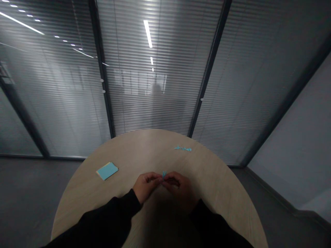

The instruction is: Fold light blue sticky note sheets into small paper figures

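Observation:
Between my fingertips, above the near middle of the round table, is a small blue piece [164, 174], probably paper. My left hand [147, 185] pinches it from the left, thumb and fingers together. From the other side my right hand [180, 188] grips the same piece, its fingertips almost touching those of the left. Most of the piece is covered by the fingers, so its full shape is unclear. A stack of blue sheets [107, 171] with a yellowish edge lies to the left. Small twisted blue pieces [183, 148] lie in a row farther back on the right.
The light wooden table [147, 148] has a curved far edge. Behind it stand glass partitions with blinds [155, 113] and dark frames. A pale wall [300, 148] rises at the right, and grey floor [28, 193] shows at both sides.

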`<state>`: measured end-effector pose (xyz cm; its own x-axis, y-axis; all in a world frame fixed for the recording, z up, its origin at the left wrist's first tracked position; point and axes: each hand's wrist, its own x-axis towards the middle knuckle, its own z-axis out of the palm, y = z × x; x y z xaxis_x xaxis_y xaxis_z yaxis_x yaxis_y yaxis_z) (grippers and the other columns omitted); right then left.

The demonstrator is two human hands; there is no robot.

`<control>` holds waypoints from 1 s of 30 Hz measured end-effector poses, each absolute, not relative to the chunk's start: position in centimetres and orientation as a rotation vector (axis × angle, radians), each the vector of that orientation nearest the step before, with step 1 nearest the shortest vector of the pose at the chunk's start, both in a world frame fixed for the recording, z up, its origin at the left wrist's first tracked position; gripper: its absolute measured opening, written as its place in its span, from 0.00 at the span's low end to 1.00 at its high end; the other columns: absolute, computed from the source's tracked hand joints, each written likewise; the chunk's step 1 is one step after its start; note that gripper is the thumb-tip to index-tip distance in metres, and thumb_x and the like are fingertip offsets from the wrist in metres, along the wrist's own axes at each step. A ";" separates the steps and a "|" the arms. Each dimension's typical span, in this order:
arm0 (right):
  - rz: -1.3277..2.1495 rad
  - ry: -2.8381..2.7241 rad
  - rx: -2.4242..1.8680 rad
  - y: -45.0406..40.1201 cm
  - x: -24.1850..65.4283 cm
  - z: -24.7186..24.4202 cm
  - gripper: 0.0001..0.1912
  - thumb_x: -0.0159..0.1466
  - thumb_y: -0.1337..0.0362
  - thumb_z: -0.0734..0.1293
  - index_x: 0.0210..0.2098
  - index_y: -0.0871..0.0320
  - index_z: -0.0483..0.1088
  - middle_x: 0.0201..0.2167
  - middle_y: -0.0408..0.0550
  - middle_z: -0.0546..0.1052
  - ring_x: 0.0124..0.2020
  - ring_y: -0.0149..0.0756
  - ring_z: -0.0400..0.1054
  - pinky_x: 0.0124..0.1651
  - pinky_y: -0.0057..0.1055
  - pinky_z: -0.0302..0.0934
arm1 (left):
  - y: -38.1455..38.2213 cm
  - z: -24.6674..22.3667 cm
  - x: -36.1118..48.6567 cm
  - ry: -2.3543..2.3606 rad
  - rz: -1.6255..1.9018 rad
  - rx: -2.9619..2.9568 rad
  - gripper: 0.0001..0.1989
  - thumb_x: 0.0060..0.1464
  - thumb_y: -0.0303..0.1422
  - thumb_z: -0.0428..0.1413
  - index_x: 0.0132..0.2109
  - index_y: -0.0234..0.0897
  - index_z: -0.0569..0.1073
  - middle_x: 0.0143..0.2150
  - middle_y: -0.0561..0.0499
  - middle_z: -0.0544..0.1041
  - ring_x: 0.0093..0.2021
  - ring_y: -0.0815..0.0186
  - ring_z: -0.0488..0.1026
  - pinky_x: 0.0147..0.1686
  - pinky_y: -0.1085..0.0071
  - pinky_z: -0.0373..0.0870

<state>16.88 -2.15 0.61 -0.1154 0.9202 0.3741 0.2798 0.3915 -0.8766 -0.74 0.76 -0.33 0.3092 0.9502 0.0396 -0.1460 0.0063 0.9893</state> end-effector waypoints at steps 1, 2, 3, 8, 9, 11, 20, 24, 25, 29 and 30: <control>0.789 -1.632 -1.073 -2.1 16.9 0.5 0.08 0.60 0.60 0.71 0.36 0.57 0.74 0.34 0.48 0.80 0.36 0.39 0.77 0.42 0.36 0.72 | 0.8 -0.4 -0.7 0.882 1.064 1.281 0.20 0.41 0.46 0.68 0.34 0.32 0.80 0.29 0.47 0.81 0.29 0.66 0.73 0.32 0.70 0.66; 0.785 -1.636 -1.063 -2.0 16.9 0.5 0.07 0.60 0.60 0.71 0.36 0.57 0.74 0.34 0.48 0.79 0.36 0.39 0.77 0.42 0.35 0.72 | 0.7 -0.4 -0.7 0.906 1.075 1.312 0.20 0.42 0.46 0.68 0.35 0.32 0.80 0.30 0.47 0.80 0.29 0.66 0.73 0.32 0.71 0.66; 0.777 -1.641 -1.055 -2.0 16.9 0.5 0.07 0.60 0.60 0.71 0.36 0.57 0.74 0.34 0.48 0.79 0.36 0.38 0.77 0.42 0.34 0.72 | 0.7 -0.4 -0.7 0.933 1.081 1.338 0.20 0.43 0.46 0.67 0.35 0.32 0.80 0.30 0.47 0.80 0.29 0.66 0.72 0.31 0.71 0.65; 0.757 -1.634 -1.081 -1.9 16.9 0.2 0.07 0.61 0.59 0.70 0.34 0.57 0.75 0.34 0.48 0.79 0.36 0.37 0.76 0.41 0.33 0.72 | 0.4 -0.2 -0.5 1.026 1.053 1.433 0.21 0.48 0.47 0.62 0.39 0.32 0.80 0.26 0.50 0.77 0.22 0.71 0.64 0.24 0.73 0.57; 0.762 -1.627 -1.104 -1.9 16.9 0.1 0.08 0.61 0.59 0.70 0.34 0.58 0.75 0.34 0.48 0.79 0.36 0.37 0.76 0.41 0.33 0.72 | 0.3 -0.1 -0.5 1.033 1.048 1.460 0.20 0.49 0.47 0.61 0.39 0.32 0.79 0.27 0.50 0.77 0.21 0.71 0.63 0.23 0.74 0.56; 0.768 -1.614 -1.144 -1.9 16.8 0.0 0.08 0.61 0.59 0.69 0.35 0.58 0.75 0.34 0.49 0.80 0.35 0.38 0.77 0.41 0.34 0.72 | 0.3 -0.1 -0.5 1.052 1.038 1.518 0.20 0.51 0.46 0.59 0.40 0.33 0.79 0.28 0.50 0.77 0.21 0.71 0.63 0.23 0.74 0.55; 0.755 -1.559 -1.190 -2.0 16.2 -0.1 0.11 0.61 0.57 0.69 0.34 0.59 0.75 0.32 0.50 0.81 0.33 0.40 0.77 0.38 0.35 0.72 | 0.2 -0.1 -0.5 1.152 1.142 1.710 0.13 0.53 0.40 0.58 0.40 0.36 0.80 0.35 0.46 0.81 0.29 0.64 0.71 0.31 0.69 0.66; 0.703 -1.571 -1.184 -2.0 16.2 0.0 0.09 0.61 0.59 0.68 0.34 0.58 0.75 0.32 0.50 0.80 0.34 0.40 0.77 0.38 0.34 0.73 | 0.2 0.0 -0.5 1.160 1.151 1.781 0.11 0.55 0.38 0.57 0.39 0.37 0.80 0.37 0.45 0.80 0.33 0.61 0.73 0.35 0.67 0.68; 0.685 -1.575 -1.189 -2.0 16.2 0.0 0.08 0.61 0.60 0.68 0.34 0.58 0.74 0.32 0.50 0.80 0.33 0.40 0.76 0.38 0.34 0.73 | 0.2 0.0 -0.5 1.157 1.153 1.799 0.11 0.55 0.38 0.56 0.39 0.37 0.80 0.37 0.45 0.80 0.34 0.61 0.74 0.36 0.67 0.68; 0.689 -1.575 -1.192 -2.2 16.0 0.2 0.07 0.61 0.61 0.68 0.33 0.58 0.73 0.32 0.49 0.79 0.32 0.38 0.76 0.37 0.33 0.72 | 0.2 -0.1 -0.6 1.150 1.159 1.834 0.11 0.57 0.37 0.55 0.40 0.37 0.79 0.38 0.45 0.80 0.37 0.59 0.74 0.38 0.66 0.68; 0.696 -1.571 -1.185 -2.2 16.0 0.2 0.06 0.60 0.61 0.68 0.33 0.58 0.73 0.32 0.48 0.79 0.32 0.38 0.76 0.36 0.32 0.72 | 0.3 -0.2 -0.6 1.145 1.162 1.840 0.10 0.57 0.36 0.55 0.40 0.37 0.79 0.38 0.45 0.80 0.37 0.59 0.74 0.39 0.66 0.68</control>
<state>15.97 -2.19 0.20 -0.0125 0.9281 0.3720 0.3484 0.3528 -0.8684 -0.58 0.28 -0.17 0.2185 0.9169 0.3340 0.3211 -0.3908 0.8627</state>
